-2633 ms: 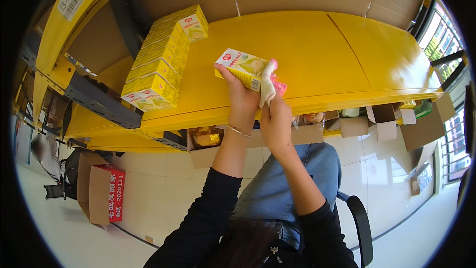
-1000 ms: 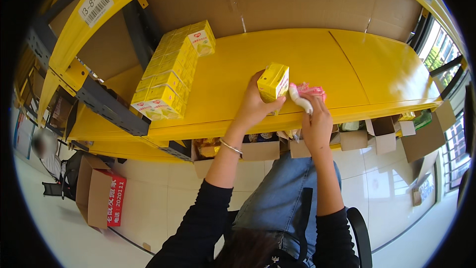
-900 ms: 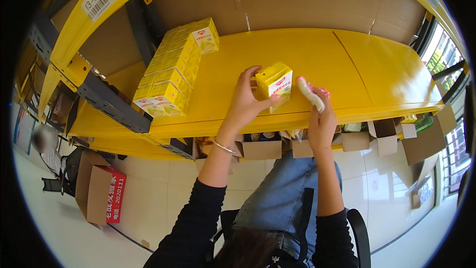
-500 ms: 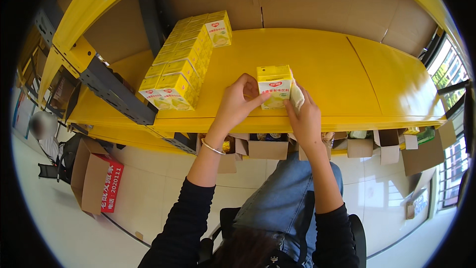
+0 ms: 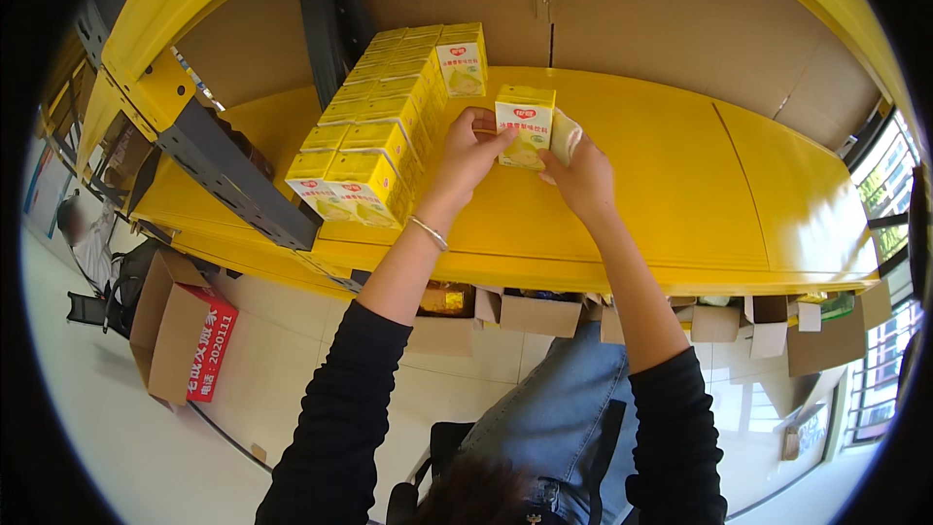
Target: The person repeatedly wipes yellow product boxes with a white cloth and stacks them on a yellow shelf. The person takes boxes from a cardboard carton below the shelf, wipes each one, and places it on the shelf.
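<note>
Two hands meet on one yellow carton (image 5: 525, 126) standing upright on the yellow shelf (image 5: 680, 194). The left hand (image 5: 466, 151) pinches its left edge with thumb and fingers; the right hand (image 5: 580, 175) presses its right side while clutching a pale crumpled cloth (image 5: 565, 135). The carton stands just right of the block of matching cartons (image 5: 384, 136) stacked to the far left, not yet touching it. Much of the stacking looks done; this carton likely has to join the block, and the shelf's right stretch is bare
</note>
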Action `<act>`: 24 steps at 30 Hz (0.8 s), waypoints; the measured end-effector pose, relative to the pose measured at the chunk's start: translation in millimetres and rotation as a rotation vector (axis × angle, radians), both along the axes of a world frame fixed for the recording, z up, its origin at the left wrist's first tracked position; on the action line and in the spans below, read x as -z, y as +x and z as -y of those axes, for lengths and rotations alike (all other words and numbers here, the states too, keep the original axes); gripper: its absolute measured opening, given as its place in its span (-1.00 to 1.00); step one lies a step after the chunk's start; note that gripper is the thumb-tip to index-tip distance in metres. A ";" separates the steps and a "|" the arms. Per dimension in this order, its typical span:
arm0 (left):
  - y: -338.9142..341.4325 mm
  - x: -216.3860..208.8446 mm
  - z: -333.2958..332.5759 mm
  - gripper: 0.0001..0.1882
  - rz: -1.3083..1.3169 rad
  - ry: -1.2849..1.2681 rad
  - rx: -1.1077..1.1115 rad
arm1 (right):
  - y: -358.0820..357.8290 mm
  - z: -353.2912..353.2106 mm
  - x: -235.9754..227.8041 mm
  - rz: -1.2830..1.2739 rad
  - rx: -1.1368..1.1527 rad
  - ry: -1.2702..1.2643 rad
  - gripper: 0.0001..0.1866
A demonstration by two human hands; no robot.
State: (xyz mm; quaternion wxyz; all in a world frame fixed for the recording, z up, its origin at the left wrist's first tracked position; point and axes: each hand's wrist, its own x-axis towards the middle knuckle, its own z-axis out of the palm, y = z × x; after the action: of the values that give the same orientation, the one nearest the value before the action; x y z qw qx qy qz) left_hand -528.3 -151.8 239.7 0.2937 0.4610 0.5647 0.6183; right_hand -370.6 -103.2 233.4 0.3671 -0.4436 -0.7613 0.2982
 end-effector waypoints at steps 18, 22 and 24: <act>-17.6 16.5 -44.8 -0.38 0.365 0.161 -0.253 | -108.1 -59.2 16.1 0.068 0.057 0.132 -0.46; -17.4 23.6 -50.9 -0.34 0.227 0.121 -0.279 | -111.2 -67.5 17.1 0.058 0.072 0.146 -0.52; -18.4 29.9 -56.7 -0.49 0.204 0.117 -0.404 | -111.6 -67.7 14.3 0.074 0.051 0.122 -0.55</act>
State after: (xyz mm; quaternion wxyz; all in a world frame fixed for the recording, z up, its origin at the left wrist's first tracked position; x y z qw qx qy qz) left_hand -546.7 -95.0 209.8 0.1923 0.2898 0.5762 0.7397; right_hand -482.3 -35.5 219.0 0.3723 -0.4506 -0.7795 0.2253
